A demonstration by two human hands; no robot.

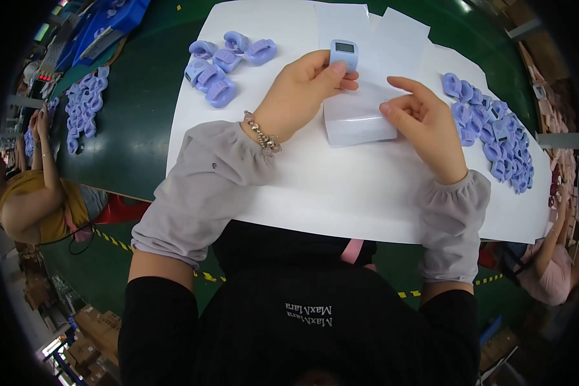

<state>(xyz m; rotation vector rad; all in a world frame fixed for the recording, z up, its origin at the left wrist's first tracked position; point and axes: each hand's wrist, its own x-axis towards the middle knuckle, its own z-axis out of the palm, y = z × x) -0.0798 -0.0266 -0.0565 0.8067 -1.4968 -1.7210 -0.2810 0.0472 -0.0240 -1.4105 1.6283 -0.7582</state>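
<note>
My left hand (302, 90) pinches a small light-blue device with a dark display (344, 56) between thumb and fingers, over the far middle of the white sheet. My right hand (421, 116) hovers to its right, fingers curved and apart, with nothing visible between them. Below and between the hands lies a glossy translucent film (359, 122), its near edge close to my right thumb. More translucent film sheets (395, 42) lie beyond the hands. A small group of lavender-blue strapped pieces (222, 67) sits at the far left of the white sheet.
A larger heap of lavender-blue pieces (505, 145) covers the right side of the white sheet (283, 199). More pieces (87, 103) lie on the green table at left, near a blue tray (112, 29). Other people work at both sides.
</note>
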